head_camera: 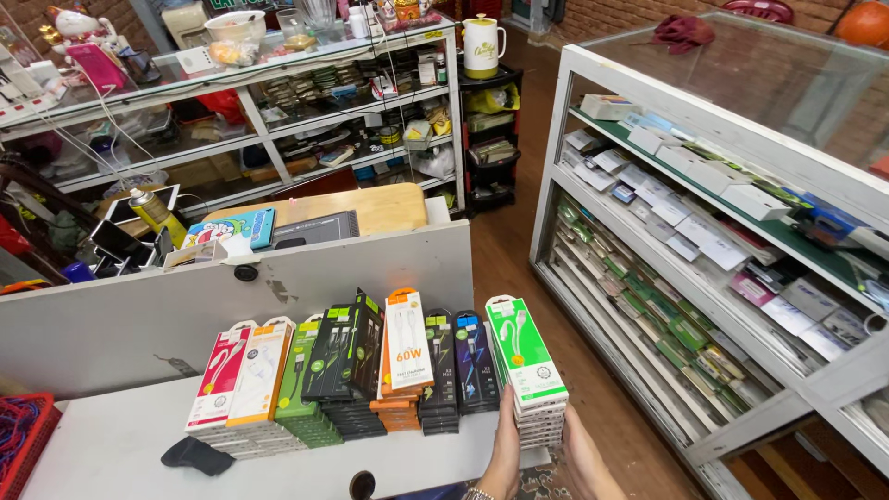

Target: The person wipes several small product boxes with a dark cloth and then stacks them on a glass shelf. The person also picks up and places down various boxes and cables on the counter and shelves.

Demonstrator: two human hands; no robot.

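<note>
Left hand (505,454) and right hand (582,458) grip the green-fronted box stack (530,375) from either side, at the counter's (111,444) near right edge. Red basket (23,435) far left holds blue cord.

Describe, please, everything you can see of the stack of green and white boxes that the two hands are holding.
The stack of green and white boxes is a pile of flat retail cartons, seemingly cardboard, with a hang tab on the top one. The top box leans tilted, showing a pictured white cable on green. The stack stands at the right end of a row of similar stacks, at the edge of the white counter. The left hand and right hand press its two sides.
</note>
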